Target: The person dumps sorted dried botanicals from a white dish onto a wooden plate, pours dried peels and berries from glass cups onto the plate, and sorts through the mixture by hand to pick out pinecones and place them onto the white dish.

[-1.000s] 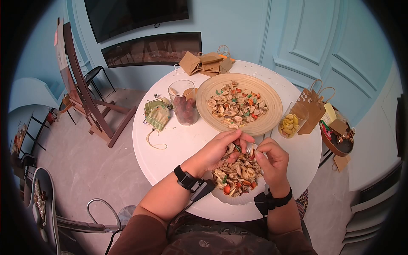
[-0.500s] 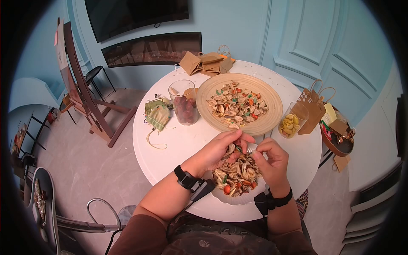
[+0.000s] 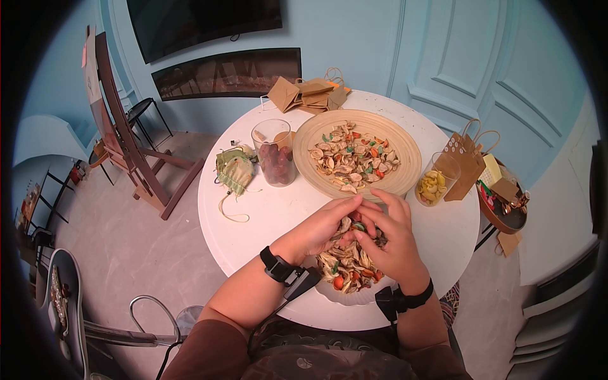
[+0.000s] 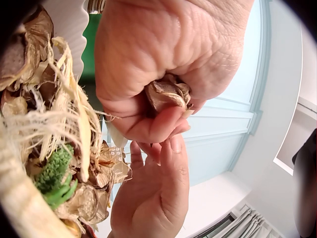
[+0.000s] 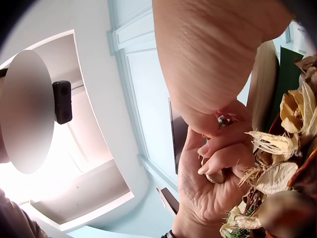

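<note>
My left hand (image 3: 322,225) curls over the far side of a heap of dried petals and pods (image 3: 348,265) on a white scalloped plate (image 3: 347,297). A brown dried petal (image 4: 168,93) lies within its curled fingers in the left wrist view. My right hand (image 3: 396,247) meets it from the right, thumb and fingers fairly straight, fingertips right at the left fingers. In the right wrist view a small shiny bit (image 5: 224,120) shows between the hands. Whether the right fingertips pinch anything, I cannot tell. Green and orange pieces are mixed into the heap.
Beyond the hands is a wide wooden dish (image 3: 304,168) with more dried petals. A cup of dark red pieces (image 3: 275,161) and a green drawstring pouch (image 3: 235,171) stand left. At right are a cup of yellow pieces (image 3: 432,187) and a brown paper bag (image 3: 465,164).
The right hand has let go its pinch on a small whitish piece, which no longer shows in the head view. It has moved left against the left hand, its fingers straightening. The left hand stays put.
</note>
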### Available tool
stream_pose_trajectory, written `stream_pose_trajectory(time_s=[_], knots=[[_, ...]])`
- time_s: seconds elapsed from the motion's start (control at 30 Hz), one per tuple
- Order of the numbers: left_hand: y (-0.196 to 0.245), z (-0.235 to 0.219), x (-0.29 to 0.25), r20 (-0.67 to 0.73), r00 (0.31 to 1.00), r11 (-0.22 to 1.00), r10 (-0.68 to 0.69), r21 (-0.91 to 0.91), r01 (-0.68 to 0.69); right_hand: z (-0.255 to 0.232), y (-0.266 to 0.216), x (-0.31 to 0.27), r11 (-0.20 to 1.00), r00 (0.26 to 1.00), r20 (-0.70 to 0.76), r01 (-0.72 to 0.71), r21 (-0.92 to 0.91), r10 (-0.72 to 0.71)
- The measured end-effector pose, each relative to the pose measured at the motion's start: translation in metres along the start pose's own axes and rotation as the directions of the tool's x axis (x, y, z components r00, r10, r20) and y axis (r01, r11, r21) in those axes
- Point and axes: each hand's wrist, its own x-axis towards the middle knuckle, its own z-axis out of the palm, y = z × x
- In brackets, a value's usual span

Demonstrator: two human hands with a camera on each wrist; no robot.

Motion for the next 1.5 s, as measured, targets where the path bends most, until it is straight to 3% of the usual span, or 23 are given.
stream_pose_trajectory(time_s=[0.37, 0.83, 1.1, 1.17, 1.43, 1.5], knots=[[-0.001, -0.002, -0.003, 0.063, 0.997, 0.998, -0.048, -0.039, 0.050, 0.004, 0.006, -0.004, 0.997, 0.998, 0.003, -0.066, 0.048, 0.065], [-0.004, -0.002, -0.001, 0.027, 0.999, 0.996, -0.030, -0.084, 0.032, 0.006, 0.007, -0.004, 0.989, 0.996, -0.021, -0.079, 0.123, 0.082], [-0.003, -0.003, -0.001, 0.064, 0.998, 0.997, -0.019, -0.074, 0.024, 0.004, 0.007, -0.005, 0.978, 0.980, -0.159, -0.089, 0.188, 0.119], [0.001, 0.003, -0.003, 0.012, 0.999, 0.997, -0.030, -0.063, 0.031, 0.004, 0.008, -0.006, 0.978, 0.977, -0.172, -0.090, 0.189, 0.123], [0.001, 0.000, -0.001, 0.022, 1.000, 0.999, -0.001, -0.040, 0.002, 0.005, 0.011, -0.009, 0.974, 0.963, -0.227, -0.096, 0.205, 0.143], [0.000, -0.002, 0.000, 0.028, 1.000, 0.998, -0.007, -0.059, 0.009, 0.005, 0.012, -0.010, 0.966, 0.966, -0.238, -0.041, 0.254, 0.103]])
